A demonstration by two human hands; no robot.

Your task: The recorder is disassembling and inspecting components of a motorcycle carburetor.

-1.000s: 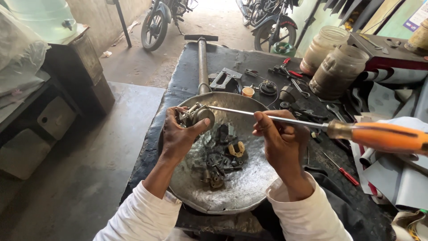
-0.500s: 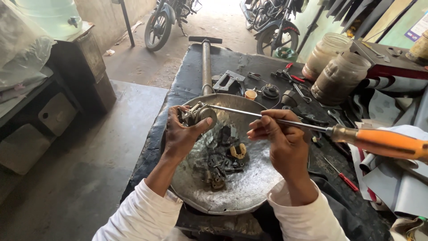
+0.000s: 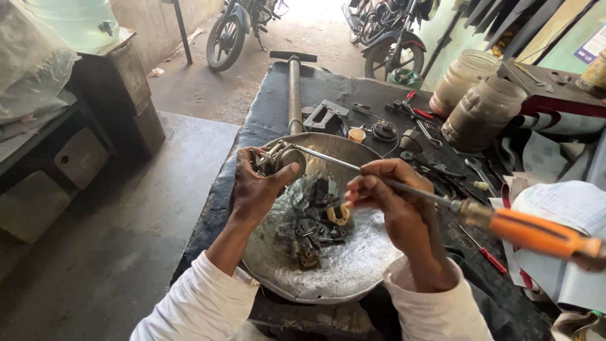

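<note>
A dark, grimy workbench (image 3: 265,120) fills the middle of the view, and on its near end sits a wide, shallow metal pan (image 3: 353,271) with a dull, scratched floor. Behind the pan a long hand pump (image 3: 294,88) lies along the bench, its crossbar handle at the far end, and two cloudy plastic jars (image 3: 481,110) stand at the right among scattered spanners and pliers. The long screwdriver (image 3: 442,202) reaches across the pan from right to left: its orange handle hangs out to the right, unheld, its thin steel shaft slants up to the left, and its tip meets the part in the other hand. The right hand (image 3: 404,211) pinches that shaft partway along, fingers closed round the steel. The left hand (image 3: 255,186) is curled shut on a small grey metal part (image 3: 281,158), holding it over the far left rim of the pan, thumb pressed to its round face. In the pan's middle lies a heap of small dark engine pieces (image 3: 309,230), a coil spring (image 3: 284,216) beside them and one yellowish piece (image 3: 339,215) just right of the heap.
</note>
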